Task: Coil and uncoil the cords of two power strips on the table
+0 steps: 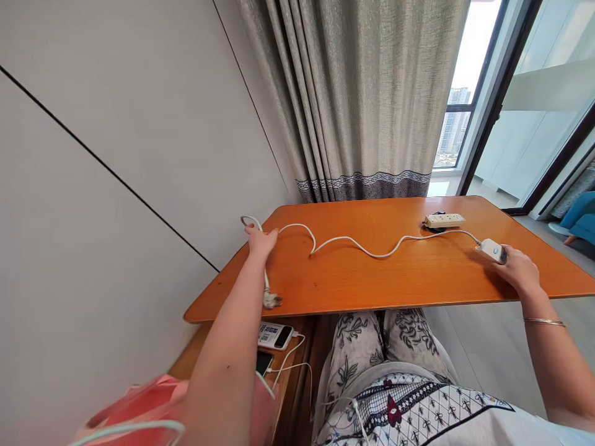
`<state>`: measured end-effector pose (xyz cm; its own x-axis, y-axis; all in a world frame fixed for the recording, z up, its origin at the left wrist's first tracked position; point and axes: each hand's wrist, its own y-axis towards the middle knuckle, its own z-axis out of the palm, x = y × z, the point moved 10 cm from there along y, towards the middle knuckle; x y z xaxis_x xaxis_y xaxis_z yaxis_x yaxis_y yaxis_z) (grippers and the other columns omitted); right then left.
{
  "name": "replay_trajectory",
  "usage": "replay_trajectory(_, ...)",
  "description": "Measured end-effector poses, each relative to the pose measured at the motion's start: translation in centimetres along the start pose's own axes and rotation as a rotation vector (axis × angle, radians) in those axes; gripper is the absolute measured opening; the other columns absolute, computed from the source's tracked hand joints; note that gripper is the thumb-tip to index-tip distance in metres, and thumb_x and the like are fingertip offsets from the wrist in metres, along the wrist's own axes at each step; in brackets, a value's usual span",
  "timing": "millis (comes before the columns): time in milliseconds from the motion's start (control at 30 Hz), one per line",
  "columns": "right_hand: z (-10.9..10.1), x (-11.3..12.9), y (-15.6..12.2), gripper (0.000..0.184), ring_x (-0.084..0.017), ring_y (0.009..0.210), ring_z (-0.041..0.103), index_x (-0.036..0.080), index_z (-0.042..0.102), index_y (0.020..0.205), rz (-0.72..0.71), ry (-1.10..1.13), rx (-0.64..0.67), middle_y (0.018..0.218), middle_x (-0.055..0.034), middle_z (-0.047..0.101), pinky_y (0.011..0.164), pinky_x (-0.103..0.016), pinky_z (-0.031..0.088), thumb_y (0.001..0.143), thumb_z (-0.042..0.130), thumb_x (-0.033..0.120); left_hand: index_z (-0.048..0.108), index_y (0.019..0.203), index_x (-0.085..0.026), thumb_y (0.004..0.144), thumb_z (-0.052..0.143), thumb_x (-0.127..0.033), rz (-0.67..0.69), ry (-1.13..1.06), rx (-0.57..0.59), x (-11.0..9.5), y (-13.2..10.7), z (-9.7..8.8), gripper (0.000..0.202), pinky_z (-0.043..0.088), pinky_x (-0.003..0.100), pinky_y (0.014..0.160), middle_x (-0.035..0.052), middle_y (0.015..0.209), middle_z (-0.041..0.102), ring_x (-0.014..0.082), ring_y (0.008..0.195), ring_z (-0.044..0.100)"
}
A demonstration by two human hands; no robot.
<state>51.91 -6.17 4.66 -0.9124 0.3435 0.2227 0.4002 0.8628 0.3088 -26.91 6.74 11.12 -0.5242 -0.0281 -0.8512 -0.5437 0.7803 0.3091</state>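
Observation:
A long white power cord (344,239) runs in loose waves across the orange-brown wooden table (372,282). At the table's left end my left hand (261,240) is closed around this cord. Part of the cord loops out past the fingers, and its plug (271,300) lies by the table's near left edge. On the right, my right hand (518,269) grips the white socket block (491,249) joined to the cord's other end. The fingers cover the block's right end. Behind it lies a second, cream power strip (445,220) with a dark cord bunched under it.
Below the table's left edge, a white power bank (275,336) and a dark phone (264,362) with white charging cables sit on a wooden surface. A pale wall (116,111) borders the left side. A grey curtain (367,93) hangs behind the table, beside a window.

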Motion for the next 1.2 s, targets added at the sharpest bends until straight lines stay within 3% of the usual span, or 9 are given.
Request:
replay_trajectory(100,0.1,-0.5,0.8,0.049,-0.041,0.108,0.060,0.020,0.062,0.125,-0.027,-0.112,-0.016,0.119,-0.0213,0.067,0.083,-0.050,0.048,0.077,0.064,0.030,0.033,0.144,-0.005,0.078,0.067,-0.025,0.060,0.365,0.072,-1.2,-1.3,1.7,0.077,0.048,0.055,0.097,0.0256,0.110,0.068,0.0429,0.114,0.063)
replay_trajectory(200,0.1,-0.7,1.6,0.049,-0.040,0.114,0.056,0.021,0.064,0.126,-0.044,-0.170,-0.027,0.126,-0.0202,0.065,0.089,-0.052,0.045,0.077,0.060,0.021,0.032,0.149,-0.006,0.083,0.061,-0.034,0.156,0.577,0.188,-1.8,-2.9,4.1,0.077,0.046,0.058,0.100,0.0322,0.137,0.054,0.0477,0.125,0.055)
replay_trajectory(400,0.8,-1.1,3.6,0.048,-0.039,0.118,0.052,0.021,0.066,0.126,-0.043,-0.156,-0.008,0.131,-0.0204,0.062,0.089,-0.053,0.044,0.080,0.053,0.017,0.037,0.149,-0.003,0.090,0.048,-0.042,0.209,0.714,0.309,-0.7,-4.5,7.0,0.072,0.042,0.057,0.102,0.0345,0.140,0.050,0.0474,0.127,0.053)
replay_trajectory(633,1.4,-2.1,6.7,0.038,-0.040,0.110,0.052,0.019,0.073,0.113,0.040,-0.130,-0.039,0.118,-0.0241,0.065,0.083,-0.057,0.045,0.089,0.044,0.024,0.023,0.153,0.006,0.090,0.049,-0.041,0.184,0.721,0.219,-1.0,-5.1,7.3,0.083,0.033,0.055,0.113,0.0344,0.156,0.031,0.0449,0.143,0.037)
replay_trajectory(800,1.4,-2.0,7.5,0.043,-0.040,0.112,0.052,0.013,0.068,0.123,0.128,-0.093,-0.017,0.124,-0.0291,0.060,0.083,-0.053,0.044,0.099,0.036,0.027,0.020,0.154,0.006,0.091,0.048,-0.040,0.177,0.667,0.149,-0.9,-5.5,6.9,0.083,0.025,0.051,0.120,0.0313,0.162,0.020,0.0416,0.149,0.028)
replay_trajectory(867,1.4,-1.7,7.3,0.044,-0.039,0.115,0.052,0.011,0.065,0.128,0.143,-0.090,-0.002,0.128,-0.0300,0.058,0.085,-0.051,0.044,0.101,0.033,0.024,0.026,0.153,0.003,0.092,0.047,-0.039,0.216,0.627,0.094,-1.3,-5.7,6.5,0.077,0.023,0.050,0.121,0.0296,0.162,0.023,0.0395,0.149,0.028)
replay_trajectory(1000,1.1,-1.1,6.7,0.044,-0.039,0.119,0.053,0.010,0.064,0.128,0.156,-0.123,0.009,0.131,-0.0277,0.058,0.091,-0.052,0.045,0.098,0.032,0.018,0.046,0.143,-0.009,0.092,0.045,-0.036,0.336,0.470,0.019,-3.0,-6.3,6.4,0.057,0.029,0.053,0.119,0.0240,0.155,0.041,0.0359,0.145,0.037)
replay_trajectory(1200,1.2,0.9,5.2,0.043,-0.039,0.123,0.053,0.009,0.062,0.127,0.110,-0.153,-0.034,0.134,-0.0252,0.057,0.094,-0.051,0.047,0.092,0.040,0.019,0.061,0.122,-0.016,0.095,0.040,-0.036,0.504,0.333,0.103,-7.6,-8.9,9.6,0.039,0.041,0.051,0.111,0.0193,0.141,0.057,0.0329,0.134,0.051)
